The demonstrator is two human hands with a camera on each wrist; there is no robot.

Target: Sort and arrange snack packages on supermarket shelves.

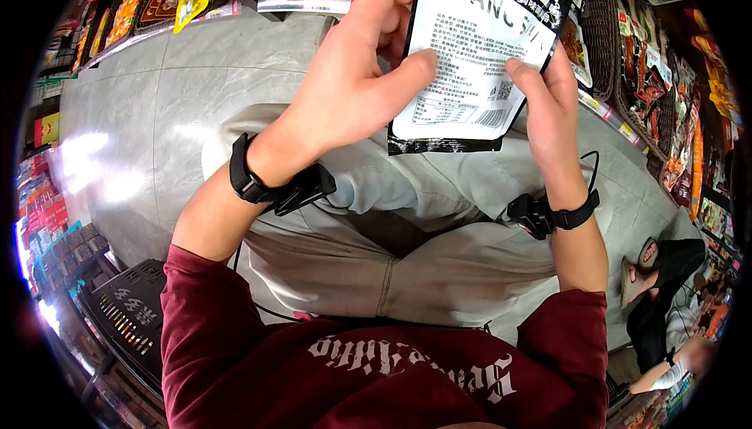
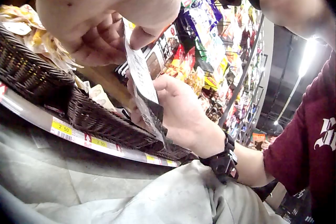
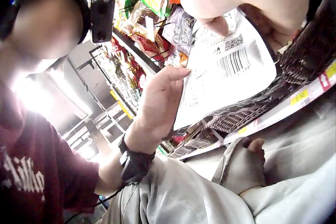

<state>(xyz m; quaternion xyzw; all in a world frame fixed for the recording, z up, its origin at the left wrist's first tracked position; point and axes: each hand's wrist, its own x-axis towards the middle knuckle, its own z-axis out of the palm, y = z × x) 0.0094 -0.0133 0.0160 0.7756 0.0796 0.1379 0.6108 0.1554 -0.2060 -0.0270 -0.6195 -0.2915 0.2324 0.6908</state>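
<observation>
A black and white snack pouch (image 1: 470, 77), printed with small text, a QR code and a barcode, is held up over the lap in the head view. The left hand (image 1: 360, 65) grips its left edge, thumb on the printed face and fingers behind. Along the right edge the right hand (image 1: 548, 108) pinches it, thumb on the same face. The left wrist view shows the pouch (image 2: 140, 77) nearly edge-on between both hands. In the right wrist view the barcode end of the pouch (image 3: 231, 71) faces the camera, its dark bottom edge hanging below.
Wicker baskets (image 2: 97, 111) of packaged snacks line a shelf with price tags (image 2: 63, 128). A black crate (image 1: 125, 311) stands on the floor (image 1: 117, 131) at the left. Another person (image 1: 666, 304) is at the lower right of the head view.
</observation>
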